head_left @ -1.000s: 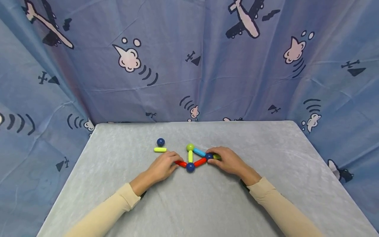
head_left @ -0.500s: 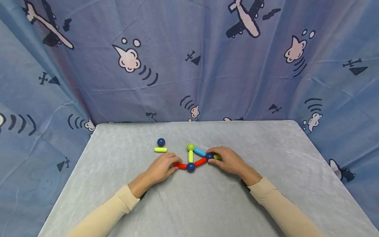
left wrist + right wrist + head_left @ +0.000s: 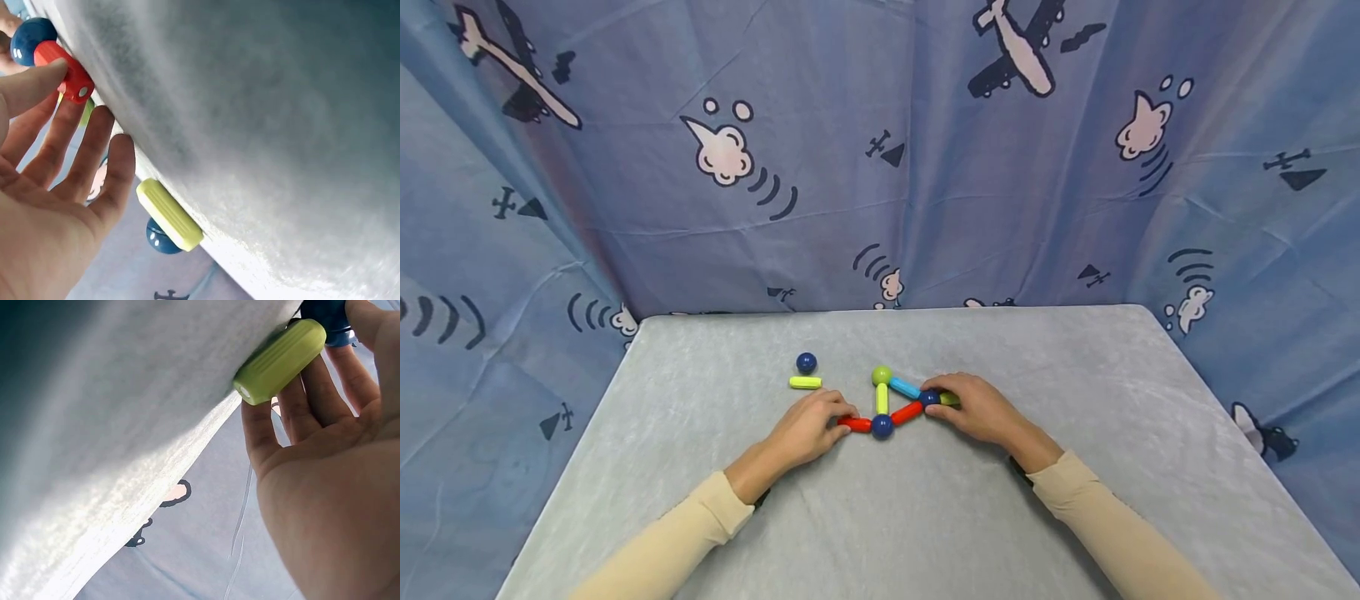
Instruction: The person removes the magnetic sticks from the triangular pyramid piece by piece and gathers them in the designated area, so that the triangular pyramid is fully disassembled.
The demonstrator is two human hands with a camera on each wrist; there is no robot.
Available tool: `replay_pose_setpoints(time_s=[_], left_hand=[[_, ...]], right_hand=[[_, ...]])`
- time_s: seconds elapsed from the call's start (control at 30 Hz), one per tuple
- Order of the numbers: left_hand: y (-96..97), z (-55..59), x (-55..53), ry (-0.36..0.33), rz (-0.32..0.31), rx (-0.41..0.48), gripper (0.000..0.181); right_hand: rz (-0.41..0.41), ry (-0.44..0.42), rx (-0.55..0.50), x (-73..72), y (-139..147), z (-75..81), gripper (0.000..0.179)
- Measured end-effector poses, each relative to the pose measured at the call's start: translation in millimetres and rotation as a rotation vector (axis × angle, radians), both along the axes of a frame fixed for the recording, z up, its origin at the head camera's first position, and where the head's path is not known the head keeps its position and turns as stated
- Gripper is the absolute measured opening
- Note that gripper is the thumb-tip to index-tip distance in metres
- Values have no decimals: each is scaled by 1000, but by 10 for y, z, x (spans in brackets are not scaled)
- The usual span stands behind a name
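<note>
In the head view my left hand (image 3: 808, 425) pinches a red magnetic rod (image 3: 856, 425) between thumb and fingers. That rod's other end meets a dark blue ball (image 3: 882, 427). My right hand (image 3: 973, 407) holds another dark blue ball (image 3: 930, 398) between thumb and fingers; a green rod (image 3: 281, 362) sticks out from it below the palm. A triangle joins the two blue balls and a light green ball (image 3: 882, 377) through a second red rod (image 3: 907, 412), a light blue rod (image 3: 905, 388) and a yellow-green rod (image 3: 882, 400).
Left of the triangle lie a loose yellow-green rod (image 3: 806, 382) and, just behind it, a loose dark blue ball (image 3: 807, 362). Everything rests on a table with a grey cloth (image 3: 880, 517). A blue patterned curtain (image 3: 820, 167) hangs behind the table.
The red rod in my left hand has swung slightly toward me at its outer end, and now lies nearly sideways. My right hand and the triangle have stayed in place.
</note>
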State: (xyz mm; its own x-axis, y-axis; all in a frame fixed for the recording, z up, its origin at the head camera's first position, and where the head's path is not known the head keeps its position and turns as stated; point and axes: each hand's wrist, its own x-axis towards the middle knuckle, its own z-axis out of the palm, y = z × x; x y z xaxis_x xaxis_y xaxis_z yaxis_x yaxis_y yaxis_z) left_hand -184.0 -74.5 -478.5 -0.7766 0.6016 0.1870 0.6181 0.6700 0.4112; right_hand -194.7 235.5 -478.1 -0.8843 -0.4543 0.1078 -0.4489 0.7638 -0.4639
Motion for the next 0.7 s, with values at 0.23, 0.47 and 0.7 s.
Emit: replay_pose_setpoints(time_s=[0.23,0.47,0.7], left_hand=[[-30,41,15,-4,12,4,20],[-68,10,21,-13,36,6,18],[-113,-22,52,-24,71,13,20]], right_hand=[[1,3,7,-17,-23,25,37],[-2,-2,2,-21,-19,15,36],[-8,-7,8,-1,-5,12,36]])
